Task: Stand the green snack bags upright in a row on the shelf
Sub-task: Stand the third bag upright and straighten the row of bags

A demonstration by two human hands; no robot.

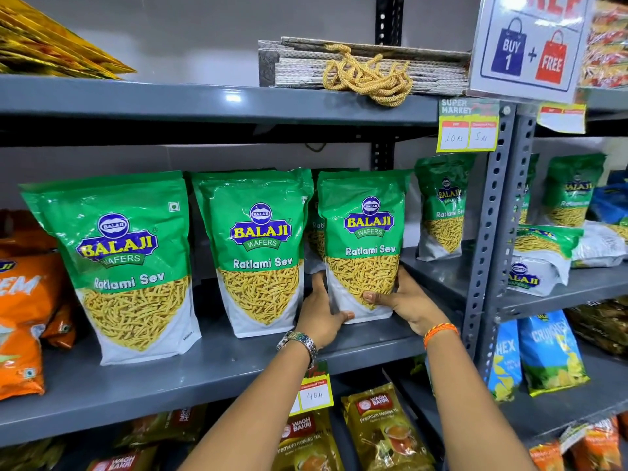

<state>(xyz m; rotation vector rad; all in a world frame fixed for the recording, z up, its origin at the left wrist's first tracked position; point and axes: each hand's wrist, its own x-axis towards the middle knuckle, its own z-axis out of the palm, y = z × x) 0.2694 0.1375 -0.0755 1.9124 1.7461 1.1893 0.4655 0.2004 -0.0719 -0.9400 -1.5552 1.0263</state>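
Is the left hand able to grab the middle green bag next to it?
Probably yes. The left hand is busy holding the right-hand Ratlami Sev bag together with the right hand, but the middle bag stands just beside it at the shelf front with nothing between.
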